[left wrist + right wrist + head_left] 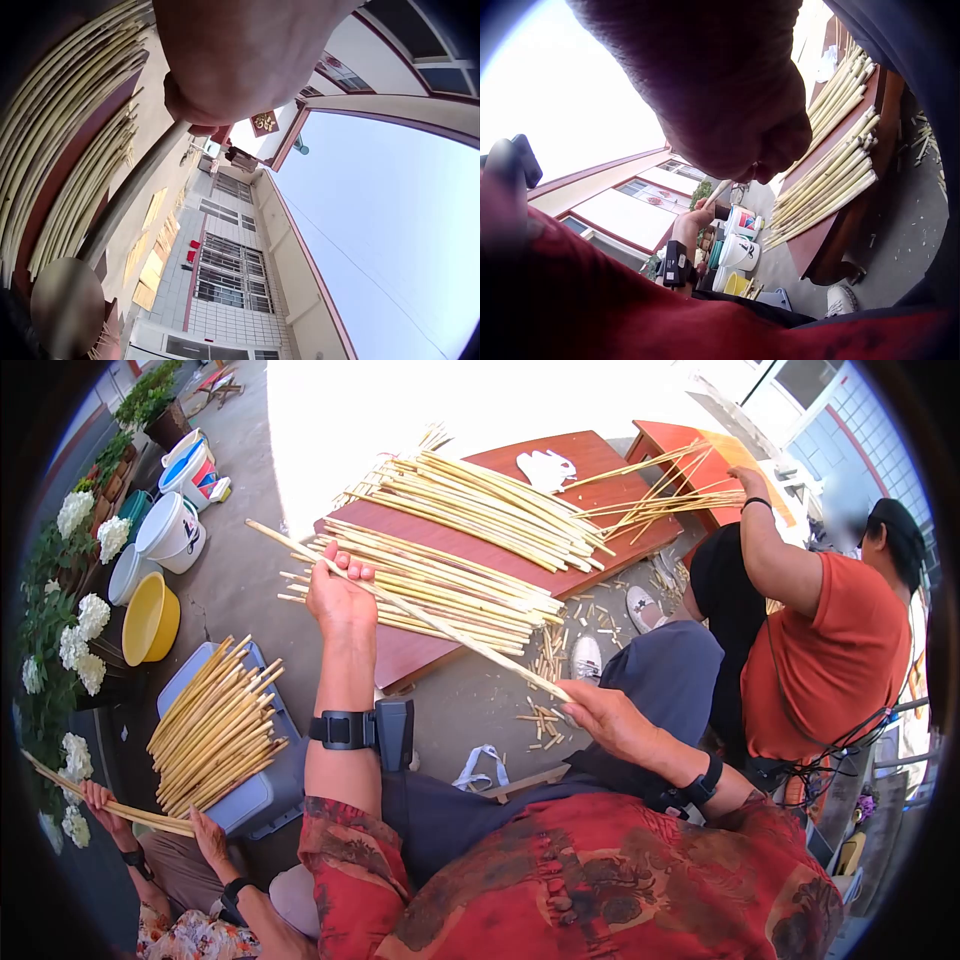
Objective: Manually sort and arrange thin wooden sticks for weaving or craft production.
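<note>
A long, pale yellow stick slants across in front of me, over the near edge of a low reddish-brown table. My left hand, palm up, has its fingers curled around the stick toward its far end. At the near end, my right hand grips the stick between thumb and fingers. In the left wrist view the stick runs out from under the left hand. The right hand fills the top of the right wrist view and hides most of its grip.
Two bundles of similar sticks lie on the table beside a white glove. Short cut pieces litter the ground. A blue-grey crate of sticks stands left, near buckets and a yellow basin. People sit on both sides.
</note>
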A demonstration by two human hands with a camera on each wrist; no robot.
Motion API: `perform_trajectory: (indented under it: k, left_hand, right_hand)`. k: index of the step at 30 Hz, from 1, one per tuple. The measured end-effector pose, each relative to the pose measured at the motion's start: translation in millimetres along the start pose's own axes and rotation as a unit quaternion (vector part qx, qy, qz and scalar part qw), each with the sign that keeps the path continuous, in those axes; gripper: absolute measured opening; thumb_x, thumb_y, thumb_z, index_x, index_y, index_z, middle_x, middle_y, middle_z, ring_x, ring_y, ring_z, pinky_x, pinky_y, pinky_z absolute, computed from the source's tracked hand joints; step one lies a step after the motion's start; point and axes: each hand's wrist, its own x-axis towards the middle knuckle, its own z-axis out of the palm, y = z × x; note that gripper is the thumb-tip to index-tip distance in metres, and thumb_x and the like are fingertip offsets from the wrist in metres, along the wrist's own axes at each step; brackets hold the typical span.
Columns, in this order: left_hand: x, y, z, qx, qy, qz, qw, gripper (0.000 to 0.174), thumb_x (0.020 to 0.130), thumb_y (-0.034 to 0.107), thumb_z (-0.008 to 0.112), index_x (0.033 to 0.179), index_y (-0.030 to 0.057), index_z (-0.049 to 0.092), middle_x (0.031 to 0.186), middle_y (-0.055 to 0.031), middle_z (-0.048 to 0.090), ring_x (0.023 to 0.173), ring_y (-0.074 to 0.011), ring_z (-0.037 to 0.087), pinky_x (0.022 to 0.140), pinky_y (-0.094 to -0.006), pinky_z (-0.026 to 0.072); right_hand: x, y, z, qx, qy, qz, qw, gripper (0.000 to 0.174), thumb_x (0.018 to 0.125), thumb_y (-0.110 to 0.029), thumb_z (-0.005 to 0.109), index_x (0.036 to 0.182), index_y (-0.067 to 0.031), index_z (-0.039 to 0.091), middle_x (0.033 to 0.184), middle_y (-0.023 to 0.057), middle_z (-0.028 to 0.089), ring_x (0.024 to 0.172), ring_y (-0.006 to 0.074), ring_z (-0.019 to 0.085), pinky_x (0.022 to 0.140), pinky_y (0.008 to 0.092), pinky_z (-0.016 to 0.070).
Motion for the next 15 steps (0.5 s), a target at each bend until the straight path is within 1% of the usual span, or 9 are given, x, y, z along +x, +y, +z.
perform_trajectory:
  k: [1,3,4,6,7,9,10,14,15]
  left_hand:
    - [2,4,0,-0.016,0.007,-0.005,1.0,0.024,0.086,0.011,0.03,0.102,-0.002,0.042,0.066,-0.0019,0.035,0.053,-0.0113,0.032,0.047,-0.0273,0.0315]
    - [-2,-5,0,-0.018,0.003,-0.009,1.0,0.022,0.085,0.01,0.032,0.101,-0.0018,0.042,0.066,-0.0017,0.036,0.052,-0.0112,0.033,0.047,-0.0275,0.0321]
    - [-4,-11,-1,-0.011,-0.011,-0.021,1.0,0.022,0.085,0.01,0.032,0.101,-0.0021,0.042,0.066,-0.0022,0.036,0.053,-0.0116,0.033,0.048,-0.0281,0.0326]
    - [-9,-22,-1,0.001,-0.025,-0.033,0.999,0.022,0.085,0.01,0.032,0.101,-0.0023,0.041,0.067,-0.0027,0.037,0.054,-0.0121,0.034,0.049,-0.0286,0.0331]
    - [-13,-26,0,0.0,-0.029,-0.04,0.999,0.022,0.085,0.01,0.033,0.102,-0.0025,0.041,0.069,-0.0034,0.037,0.055,-0.0127,0.035,0.05,-0.0292,0.0335]
    - [-14,-28,0,0.001,-0.036,-0.046,0.998,0.023,0.085,0.01,0.033,0.102,-0.0026,0.041,0.07,-0.004,0.038,0.056,-0.0134,0.036,0.051,-0.0299,0.034]
    - [-13,-27,-1,0.003,-0.039,-0.041,0.998,0.023,0.085,0.01,0.033,0.102,-0.0027,0.04,0.071,-0.0044,0.038,0.057,-0.0139,0.036,0.052,-0.0303,0.0343]
    - [-4,-18,-6,-0.011,-0.038,-0.029,0.999,0.021,0.085,0.011,0.033,0.1,-0.002,0.041,0.071,-0.0043,0.038,0.058,-0.014,0.036,0.053,-0.0302,0.0344]
    - [-3,-15,-6,-0.014,-0.032,-0.027,0.999,0.021,0.086,0.011,0.033,0.099,-0.0017,0.041,0.071,-0.0041,0.038,0.058,-0.0139,0.036,0.052,-0.0299,0.0342]
  right_hand:
    - [-17,5,-4,0.005,0.008,0.012,1.0,0.026,0.083,-0.01,0.051,0.109,-0.0049,0.049,0.09,0.0165,0.057,0.082,0.0327,0.056,0.069,0.0331,0.0445]
    - [-49,11,-8,0.01,0.003,0.086,0.996,0.026,0.081,-0.008,0.053,0.107,-0.0037,0.051,0.093,0.0152,0.057,0.085,0.0312,0.056,0.071,0.0316,0.0445]
    - [-60,14,-9,0.011,0.0,0.08,0.997,0.026,0.081,-0.008,0.053,0.107,-0.0037,0.051,0.093,0.0152,0.057,0.085,0.0312,0.056,0.071,0.0316,0.0445]
    - [-77,18,-11,-0.018,0.034,0.102,0.994,0.025,0.08,-0.007,0.055,0.105,-0.0034,0.052,0.091,0.0146,0.057,0.083,0.0297,0.057,0.07,0.0317,0.0443]
    - [-80,19,-13,-0.014,0.035,0.101,0.994,0.025,0.08,-0.007,0.055,0.105,-0.0034,0.052,0.091,0.0146,0.057,0.083,0.0297,0.057,0.07,0.0317,0.0443]
    - [-85,19,-15,-0.049,0.071,0.071,0.994,0.026,0.079,-0.007,0.056,0.105,-0.0035,0.052,0.089,0.0142,0.057,0.08,0.0289,0.057,0.069,0.0316,0.044]
    - [-87,22,-15,-0.051,0.082,0.062,0.993,0.027,0.077,-0.006,0.057,0.104,-0.0044,0.053,0.084,0.0133,0.056,0.075,0.0282,0.056,0.066,0.0313,0.0435]
    - [-92,23,-20,-0.064,0.055,0.094,0.992,0.027,0.077,-0.005,0.058,0.103,-0.0057,0.053,0.079,0.0124,0.055,0.072,0.0284,0.055,0.064,0.0315,0.0429]
    - [-91,21,-20,-0.075,0.059,0.075,0.993,0.027,0.076,-0.005,0.058,0.103,-0.0063,0.054,0.078,0.012,0.054,0.07,0.028,0.054,0.063,0.0317,0.0426]
